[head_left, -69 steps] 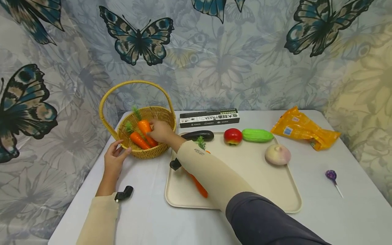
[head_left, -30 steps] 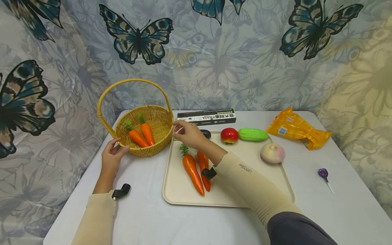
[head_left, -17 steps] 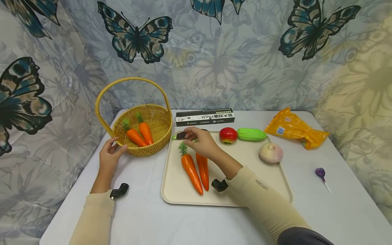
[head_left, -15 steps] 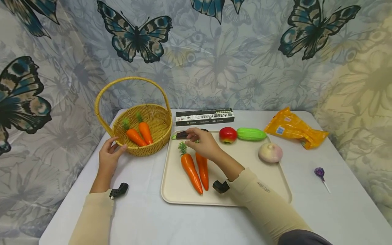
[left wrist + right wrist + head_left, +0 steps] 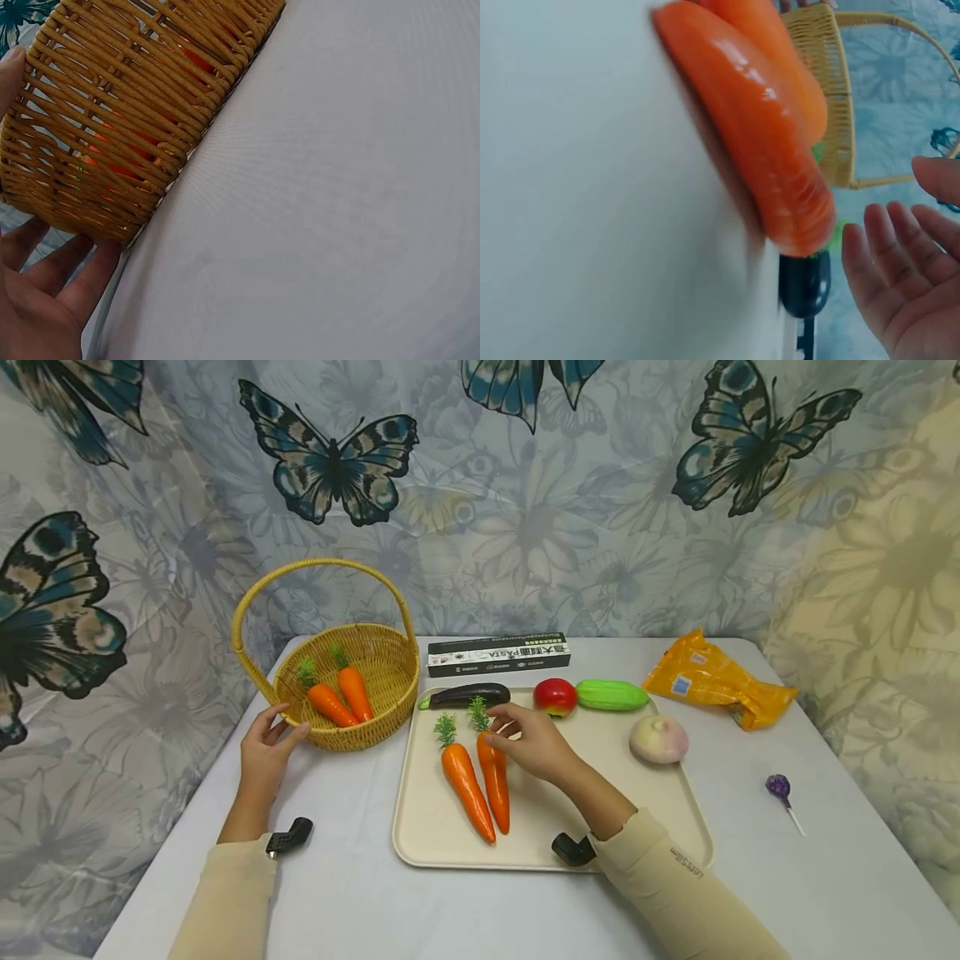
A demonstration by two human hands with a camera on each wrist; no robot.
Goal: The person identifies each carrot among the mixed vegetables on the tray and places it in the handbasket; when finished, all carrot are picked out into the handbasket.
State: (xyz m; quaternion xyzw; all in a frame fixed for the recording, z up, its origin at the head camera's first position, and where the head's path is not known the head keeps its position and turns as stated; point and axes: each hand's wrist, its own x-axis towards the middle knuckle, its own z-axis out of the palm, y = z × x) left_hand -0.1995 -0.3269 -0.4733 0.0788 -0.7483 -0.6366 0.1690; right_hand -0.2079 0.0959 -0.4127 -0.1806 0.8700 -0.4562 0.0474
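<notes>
My left hand [image 5: 262, 752] holds the near left side of a yellow wicker basket [image 5: 371, 737], thumb and fingers spread around its wall. Close up in the left wrist view, the fingertips [image 5: 105, 251] lie against the weave. Two small carrots [image 5: 330, 703] with green tops lie inside it. My right hand [image 5: 536, 745] hovers at the upper end of a long carrot [image 5: 495, 793] on the beige tray [image 5: 600, 843]. In the right wrist view its fingers are loosely bent with nothing between them. Another long carrot [image 5: 468, 789] lies just left of that one.
Along the tray's back lie an eggplant [image 5: 472, 695], a red fruit [image 5: 555, 697] and a green cucumber-like vegetable [image 5: 611, 695]. A pale pink onion-like bulb [image 5: 658, 740] sits at its right. Beyond are a black-and-white pasta box [image 5: 498, 654], an orange bag [image 5: 712, 681] and a purple lollipop [image 5: 780, 788].
My right hand let go of a carrot in the basket, withdrew, and moved right and toward me over the tray to the long carrots. My left hand stays at the basket.
</notes>
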